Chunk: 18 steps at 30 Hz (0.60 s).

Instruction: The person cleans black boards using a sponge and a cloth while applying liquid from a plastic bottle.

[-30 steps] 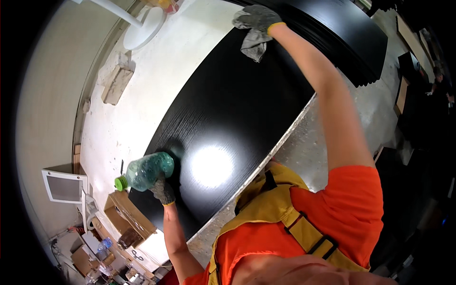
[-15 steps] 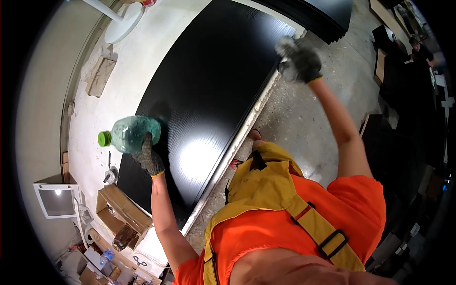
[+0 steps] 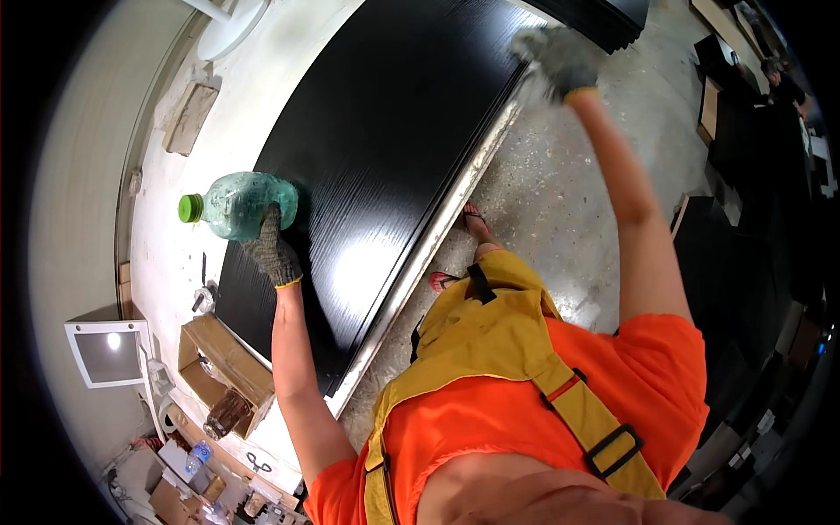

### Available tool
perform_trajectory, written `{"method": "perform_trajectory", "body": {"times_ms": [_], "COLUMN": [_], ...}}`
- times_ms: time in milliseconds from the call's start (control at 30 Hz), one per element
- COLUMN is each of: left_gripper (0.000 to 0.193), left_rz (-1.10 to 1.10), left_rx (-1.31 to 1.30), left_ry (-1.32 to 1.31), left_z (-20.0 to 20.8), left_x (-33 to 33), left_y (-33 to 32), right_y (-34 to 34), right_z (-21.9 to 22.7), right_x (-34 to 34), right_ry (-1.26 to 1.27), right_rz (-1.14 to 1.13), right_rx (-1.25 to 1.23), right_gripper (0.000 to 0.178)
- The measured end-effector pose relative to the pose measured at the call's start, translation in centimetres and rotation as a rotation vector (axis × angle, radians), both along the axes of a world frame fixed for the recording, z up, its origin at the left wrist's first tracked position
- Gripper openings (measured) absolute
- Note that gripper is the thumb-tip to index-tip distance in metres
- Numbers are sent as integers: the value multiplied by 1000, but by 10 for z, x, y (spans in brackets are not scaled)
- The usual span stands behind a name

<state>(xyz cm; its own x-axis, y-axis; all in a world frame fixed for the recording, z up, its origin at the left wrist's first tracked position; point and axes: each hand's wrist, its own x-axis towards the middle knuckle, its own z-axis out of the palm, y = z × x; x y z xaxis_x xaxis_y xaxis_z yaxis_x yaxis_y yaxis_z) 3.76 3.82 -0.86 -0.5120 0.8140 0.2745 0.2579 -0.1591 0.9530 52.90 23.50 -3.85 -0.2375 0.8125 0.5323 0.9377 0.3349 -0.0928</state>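
Observation:
My left hand [image 3: 275,250], in a dark knit glove with a yellow cuff, is closed round a translucent green plastic bottle [image 3: 236,206]. The bottle lies sideways in the grip, its bright green cap pointing left. Beneath is a long black wood-grained panel [image 3: 367,149] on a white worktable [image 3: 223,114]. Out at the panel's far right corner is my gloved right hand [image 3: 564,63], smeared by motion. A pale, crumpled wad, which looks like cloth, shows at its fingers beside the panel edge; its exact kind is unclear.
A cardboard box [image 3: 206,343] with a brown bottle [image 3: 227,413] stands at the table's near left, by scissors [image 3: 258,462] and a white-framed lamp [image 3: 109,354]. A pale block [image 3: 191,118] lies along the wall. Black panels [image 3: 604,17] are stacked beyond; another person [image 3: 783,86] is far right.
My right hand has swept slightly away along the panel's edge with the pale wad. My left hand and the bottle have shifted a little upward in view, and the view itself has moved slightly.

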Motion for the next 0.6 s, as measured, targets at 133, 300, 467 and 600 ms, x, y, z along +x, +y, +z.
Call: {"method": "perform_trajectory", "body": {"times_ms": [133,300,467,600], "left_gripper": [42,41,41,48], "left_rz": [16,64,63,89], "left_rx": [15,-30,-91,-104], "left_ry": [17,131,163,262], "left_z": [-6,-4,-10,-10], "left_x": [-6,-9,-16,-33], "left_y": [0,-2,-4,-19], "right_y": [61,-68,-230,-125], "right_z": [20,-59,31,-42], "right_x": [16,-90,-215,-112], "right_ry": [-202,1052,-4,790], "right_rz": [-267,541,745,720], "right_rx": [-162,-508,-229,-323], "right_gripper": [22,32,51,32]}}
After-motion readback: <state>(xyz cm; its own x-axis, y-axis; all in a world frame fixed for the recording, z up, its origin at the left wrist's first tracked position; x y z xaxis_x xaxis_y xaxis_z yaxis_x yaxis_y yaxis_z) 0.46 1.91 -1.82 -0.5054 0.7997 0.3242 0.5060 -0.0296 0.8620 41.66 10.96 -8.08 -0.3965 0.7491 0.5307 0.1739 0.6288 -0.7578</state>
